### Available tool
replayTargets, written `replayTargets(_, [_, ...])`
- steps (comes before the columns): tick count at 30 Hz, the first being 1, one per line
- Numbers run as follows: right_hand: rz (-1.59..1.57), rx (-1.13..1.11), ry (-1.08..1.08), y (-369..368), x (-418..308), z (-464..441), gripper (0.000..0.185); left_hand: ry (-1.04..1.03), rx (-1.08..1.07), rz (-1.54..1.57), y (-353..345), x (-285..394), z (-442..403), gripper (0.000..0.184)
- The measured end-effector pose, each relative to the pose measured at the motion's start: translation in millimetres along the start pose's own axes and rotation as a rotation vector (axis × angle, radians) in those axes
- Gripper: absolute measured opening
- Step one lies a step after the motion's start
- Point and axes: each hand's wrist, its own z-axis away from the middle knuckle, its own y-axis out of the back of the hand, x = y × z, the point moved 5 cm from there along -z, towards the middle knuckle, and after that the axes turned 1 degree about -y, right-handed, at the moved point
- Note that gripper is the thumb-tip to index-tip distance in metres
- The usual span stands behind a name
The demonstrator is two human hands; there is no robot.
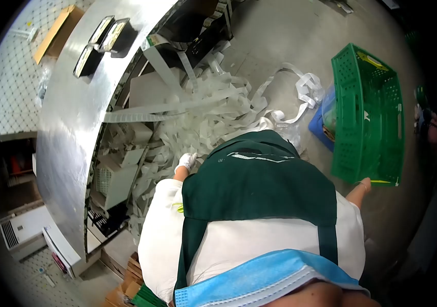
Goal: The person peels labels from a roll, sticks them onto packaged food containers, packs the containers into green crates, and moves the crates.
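Closed around the lower rim of the green crate (pixel 344 138), at the right of the frame, is your right hand (pixel 365 185); its fingers meet the edge beside a yellow strip. Your left hand (pixel 186 161), left of centre, wears a white covering and hangs just beside the loose strips; whether it pinches any of them you cannot tell from this angle.

Working across from the left, you have a pale diamond-patterned surface (pixel 3 97) at the upper left, with a flattish cardboard piece (pixel 58 33) near its top. Below it, at the lower left, sits a white boxy unit (pixel 26 230) with dark vents. Next comes the long metal counter (pixel 65 102), curving down the frame, and three black-sided trays (pixel 116 36) stand near its upper end.

From the counter's right edge, pale ribbon-like strips (pixel 198 115) spill in a tangled heap toward the upper middle, with one looser coil reaching right. Your dark green apron (pixel 259 184) fills the centre over white sleeves (pixel 159 225), and your blue face mask (pixel 259 281) crosses the bottom. Right of the heap, a blue container (pixel 320 130) shows partly behind the crate, which shows its hollow interior facing right.
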Motion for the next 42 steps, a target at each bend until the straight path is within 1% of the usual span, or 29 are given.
replayTargets(1, [-0.009,-0.016,-0.006,0,-3,2,0.034,0.035,-0.034,0.002,-2,1,-3,0.052])
replayTargets(2, [-0.016,-0.032,-0.009,0,-4,5,0.034,0.043,0.009,-0.069,-1,4,-6,0.051])
replayTargets(3, [-0.011,-0.022,-0.014,3,-5,9,0.034,0.039,-0.002,-0.072,1,6,-15,0.051])
replayTargets(5, [0.148,-0.064,-0.053,2,-8,6,0.034,0.003,0.038,-0.049,-3,6,-26,0.049])
replayTargets(7, [0.195,-0.115,-0.016,-5,-5,-15,0.039,-0.111,0.109,-0.054,-1,16,-36,0.048])
replayTargets(9, [0.232,-0.132,-0.016,-9,4,-25,0.041,-0.036,0.136,0.095,-1,18,-41,0.047])
replayTargets(10, [0.242,-0.133,-0.021,-7,4,-22,0.042,0.0,0.139,0.114,-1,24,-31,0.047])
replayTargets(12, [0.262,-0.138,-0.011,-8,9,-25,0.043,0.267,0.049,0.58,5,33,-7,0.046])
replayTargets(13, [0.275,-0.138,-0.006,-9,7,-19,0.044,0.301,0.076,0.608,2,26,0,0.046])
replayTargets(15, [0.293,-0.155,0.008,-10,12,-24,0.045,0.253,0.07,0.38,-11,10,8,0.046])
replayTargets(17, [0.31,-0.154,0.013,-9,11,-28,0.047,0.384,-0.107,0.166,-23,-6,19,0.051])
replayTargets(19, [0.322,-0.158,0.018,-8,8,-33,0.049,0.501,-0.2,0.154,-35,-20,27,0.049])
replayTargets(21, [0.328,-0.17,0.02,-10,6,-36,0.05,0.495,-0.13,0.101,-23,-8,32,0.045])
replayTargets(22, [0.328,-0.173,0.014,-9,6,-39,0.051,0.575,-0.109,0.131,-21,-4,27,0.044])
replayTargets(23, [0.324,-0.176,0.014,-10,7,-42,0.052,0.567,-0.099,0.124,-9,10,17,0.044])
replayTargets(25, [0.323,-0.18,0.006,-8,7,-49,0.053,0.238,-0.039,-0.013,20,51,-17,0.044])
replayTargets(27, [0.323,-0.179,-0.004,-3,9,-52,0.055,0.016,0.066,-0.144,29,77,-69,0.042])
replayTargets(29, [0.327,-0.179,-0.003,-2,10,-58,0.057,0.115,0.138,0.017,64,126,-95,0.039])
replayTargets(31, [0.336,-0.18,0.012,-2,8,-64,0.058,-0.035,0.184,0.102,99,177,-105,0.041])
replayTargets(32, [0.348,-0.174,0.023,-1,6,-66,0.059,-0.027,0.201,0.111,108,187,-112,0.041])
replayTargets(34, [0.434,-0.118,0.064,5,0,-66,0.061,-0.067,0.417,0.233,145,194,-122,0.043])
replayTargets(35, [0.508,-0.044,0.116,11,-9,-64,0.062,-0.057,0.427,0.229,161,188,-124,0.043])
replayTargets(36, [0.611,0.093,0.224,18,-27,-58,0.063,-0.053,0.484,0.433,178,173,-127,0.043])
replayTargets(37, [0.672,0.276,0.366,21,-51,-44,0.063,-0.051,0.54,0.642,195,157,-128,0.043])
replayTargets(38, [0.612,0.462,0.573,20,-83,-22,0.064,-0.042,0.646,0.703,219,137,-125,0.04])
replayTargets(39, [0.455,0.598,0.813,12,-118,6,0.065,-0.037,0.752,0.763,245,115,-119,0.038])
replayTargets(40, [0.146,0.786,1.1,-8,-156,44,0.062,-0.047,0.822,0.863,273,94,-113,0.032])
replayTargets(41, [0.23,0.471,1.173,-32,-200,88,0.059,-0.056,0.89,0.968,299,72,-107,0.027])
replayTargets(42, [0.162,0.266,1.197,-75,-238,116,0.051,-0.051,0.994,1.047,327,48,-104,0.026])
